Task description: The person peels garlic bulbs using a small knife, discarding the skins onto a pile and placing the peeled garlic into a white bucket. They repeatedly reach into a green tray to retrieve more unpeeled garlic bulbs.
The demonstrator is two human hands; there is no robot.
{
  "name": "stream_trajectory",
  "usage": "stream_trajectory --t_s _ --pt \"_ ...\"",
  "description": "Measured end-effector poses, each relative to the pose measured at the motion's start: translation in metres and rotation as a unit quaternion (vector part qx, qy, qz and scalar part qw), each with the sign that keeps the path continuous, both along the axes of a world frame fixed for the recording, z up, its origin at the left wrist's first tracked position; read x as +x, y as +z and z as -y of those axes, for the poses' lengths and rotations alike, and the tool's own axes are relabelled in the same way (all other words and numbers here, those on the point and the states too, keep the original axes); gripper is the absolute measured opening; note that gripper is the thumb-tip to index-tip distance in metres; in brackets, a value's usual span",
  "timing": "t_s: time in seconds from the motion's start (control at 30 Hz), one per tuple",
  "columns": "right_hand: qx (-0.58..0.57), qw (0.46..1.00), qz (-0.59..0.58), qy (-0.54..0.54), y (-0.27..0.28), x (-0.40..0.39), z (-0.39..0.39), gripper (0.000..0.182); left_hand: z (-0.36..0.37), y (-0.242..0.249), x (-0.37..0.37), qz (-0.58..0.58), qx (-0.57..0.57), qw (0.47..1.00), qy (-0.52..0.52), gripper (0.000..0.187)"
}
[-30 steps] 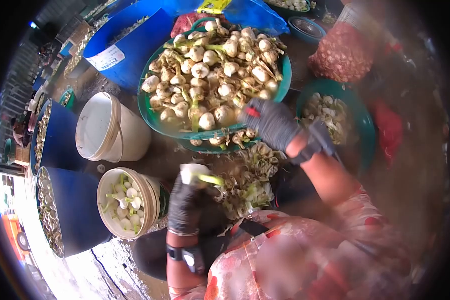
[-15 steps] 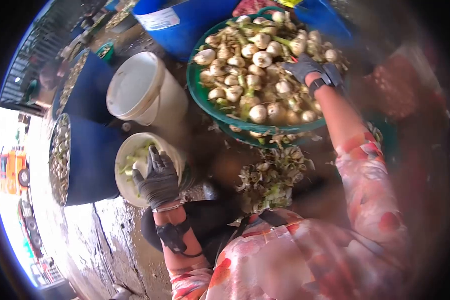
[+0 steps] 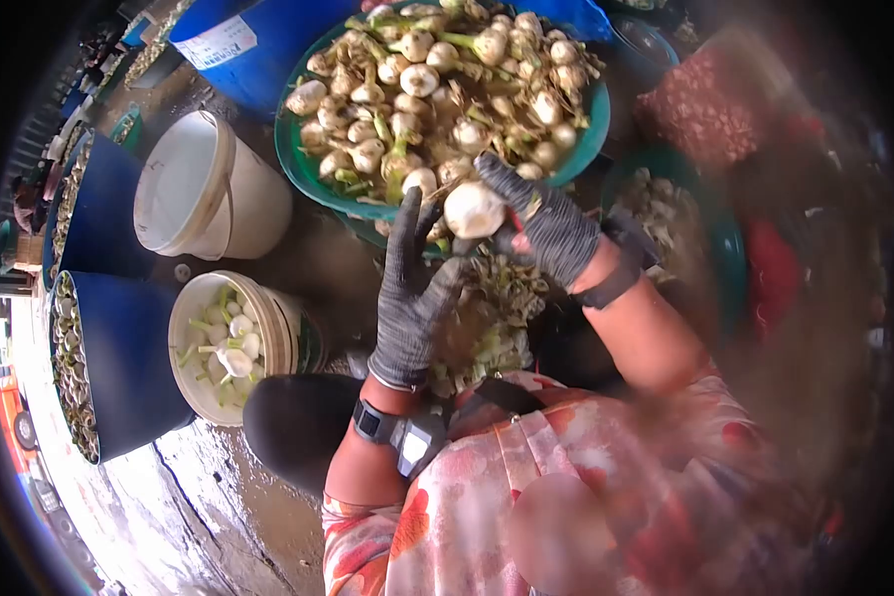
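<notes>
The right hand (image 3: 558,236), in a grey glove, had its fingers bent round a whitish garlic bulb (image 3: 474,211), gripping it just above the near rim of a wide green basin (image 3: 598,139). Something small and red showed by that hand's thumb, too blurred to make out. The left hand (image 3: 407,313), gloved the same way, was open, thumb and fingers spread and pointing to the far side, just to the left of the bulb; whether a fingertip touched it I couldn't tell. The basin was heaped with unpeeled garlic, dirt and bits of green stalk among the heads. A pile of leafy trimmings (image 3: 497,343) lay on the near side of the basin, partly behind the hands. Over to the left stood two pale buckets: the far bucket (image 3: 258,209) had its mouth tipped towards the left, and the near bucket (image 3: 280,333) held clean white bulbs with short green stems. Left of them was a blue tub (image 3: 134,358) with more garlic in it, and a blue barrel (image 3: 258,79) with a white label stood at the far left of the basin. Off to the right I saw a reddish net sack (image 3: 700,109), and nearer, a smaller green tub (image 3: 730,258) with pale pieces in it, rather blurred.
</notes>
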State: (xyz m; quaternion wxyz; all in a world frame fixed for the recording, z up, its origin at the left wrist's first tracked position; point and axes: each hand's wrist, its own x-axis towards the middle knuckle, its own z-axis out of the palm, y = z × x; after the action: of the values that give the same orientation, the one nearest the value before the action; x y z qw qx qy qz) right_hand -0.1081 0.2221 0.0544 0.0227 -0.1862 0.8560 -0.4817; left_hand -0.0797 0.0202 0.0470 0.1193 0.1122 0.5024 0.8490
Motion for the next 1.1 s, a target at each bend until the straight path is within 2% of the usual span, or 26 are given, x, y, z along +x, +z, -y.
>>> stream_trajectory --t_s 0.03,0.07,0.1,0.13,0.23,0.3,0.33,0.37,0.4,0.43,0.5,0.53,0.57,0.63,0.7,0.77,0.8,0.83,0.87,0.9,0.93,0.97,1.03,1.07,1.1 --pt "0.067 0.987 -0.145 0.012 -0.007 0.01 0.006 0.072 -0.001 -0.005 0.001 -0.003 -0.027 1.0 0.004 0.076" --pt "0.069 0.953 -0.293 -0.019 -0.017 0.013 0.015 0.071 -0.001 -0.006 0.007 0.017 -0.03 0.999 -0.008 0.071" --pt "0.036 0.975 -0.22 -0.01 -0.013 0.022 0.017 0.071 -0.001 -0.003 0.013 0.038 -0.033 0.999 -0.02 0.067" --pt "0.036 0.975 -0.217 -0.015 -0.015 0.028 0.017 0.071 -0.002 -0.002 0.017 0.041 -0.034 0.998 -0.025 0.067" --pt "0.114 0.95 -0.289 -0.012 -0.017 0.038 0.012 0.06 -0.003 -0.004 0.022 0.06 -0.022 0.998 -0.016 0.06" --pt "0.14 0.939 -0.315 -0.01 -0.008 0.045 0.009 0.058 -0.002 -0.018 0.024 0.032 -0.018 0.999 -0.015 0.056" --pt "0.071 0.981 -0.164 -0.075 0.007 0.052 0.008 0.053 -0.004 -0.018 0.027 0.029 -0.023 0.999 0.012 0.055" --pt "0.0 0.991 -0.007 -0.135 0.016 0.059 0.01 0.05 -0.004 -0.018 0.028 0.028 -0.023 0.999 0.015 0.055" --pt "-0.115 0.971 0.035 -0.207 0.018 0.062 0.013 0.045 -0.003 -0.019 0.029 0.018 -0.039 0.999 0.024 0.059" --pt "-0.115 0.972 0.035 -0.203 0.022 0.067 0.014 0.045 -0.002 -0.02 0.03 0.01 -0.056 0.998 0.032 0.064" --pt "-0.109 0.975 -0.008 -0.195 0.034 0.078 0.014 0.044 -0.001 -0.022 0.032 0.016 -0.057 0.998 0.033 0.063" --pt "-0.072 0.974 -0.08 -0.2 0.037 0.081 0.023 0.033 -0.001 -0.022 0.033 0.023 -0.059 0.998 0.029 0.061" --pt "-0.072 0.973 -0.081 -0.205 0.034 0.082 0.023 0.033 -0.002 -0.02 0.035 0.023 -0.059 0.998 0.025 0.061" --pt "0.058 0.974 -0.119 -0.185 0.028 0.082 0.024 0.025 -0.002 -0.014 0.04 0.042 -0.048 0.998 0.008 0.061" --pt "0.029 0.977 -0.102 -0.187 0.025 0.081 0.024 0.021 0.004 -0.02 0.04 0.052 -0.026 0.998 -0.015 0.062" --pt "-0.143 0.96 0.024 -0.238 0.015 0.073 0.014 0.021 0.01 -0.025 0.043 0.062 -0.006 0.997 -0.036 0.063" --pt "-0.14 0.948 0.045 -0.283 0.012 0.068 0.006 0.02 0.01 -0.023 0.045 0.086 0.051 0.993 -0.062 0.066" --pt "-0.14 0.948 0.044 -0.283 -0.002 0.061 -0.01 0.02 0.01 -0.021 0.046 0.109 0.107 0.984 -0.088 0.07" --pt "-0.118 0.939 0.055 -0.317 -0.022 0.052 -0.029 0.02 0.01 -0.018 0.048 0.13 0.126 0.979 -0.095 0.071" --pt "-0.096 0.929 0.067 -0.35 -0.017 0.048 -0.029 0.02 0.01 -0.018 0.048 0.129 0.126 0.979 -0.095 0.071" --pt "-0.048 0.923 0.05 -0.378 -0.011 0.052 -0.033 0.023 0.009 -0.019 0.049 0.158 0.162 0.968 -0.11 0.073" --pt "-0.048 0.923 0.05 -0.378 -0.006 0.056 -0.031 0.023 0.008 -0.02 0.048 0.186 0.197 0.954 -0.125 0.074" --pt "-0.074 0.94 -0.135 -0.305 0.008 0.066 -0.017 0.022 0.013 -0.025 0.044 0.179 0.2 0.95 -0.159 0.078" --pt "0.035 0.953 -0.18 -0.242 0.022 0.074 -0.012 0.025 0.015 -0.028 0.043 0.172 0.203 0.945 -0.191 0.082" --pt "0.034 0.953 -0.178 -0.244 0.032 0.083 -0.005 0.025 0.015 -0.03 0.045 0.174 0.202 0.944 -0.193 0.082"
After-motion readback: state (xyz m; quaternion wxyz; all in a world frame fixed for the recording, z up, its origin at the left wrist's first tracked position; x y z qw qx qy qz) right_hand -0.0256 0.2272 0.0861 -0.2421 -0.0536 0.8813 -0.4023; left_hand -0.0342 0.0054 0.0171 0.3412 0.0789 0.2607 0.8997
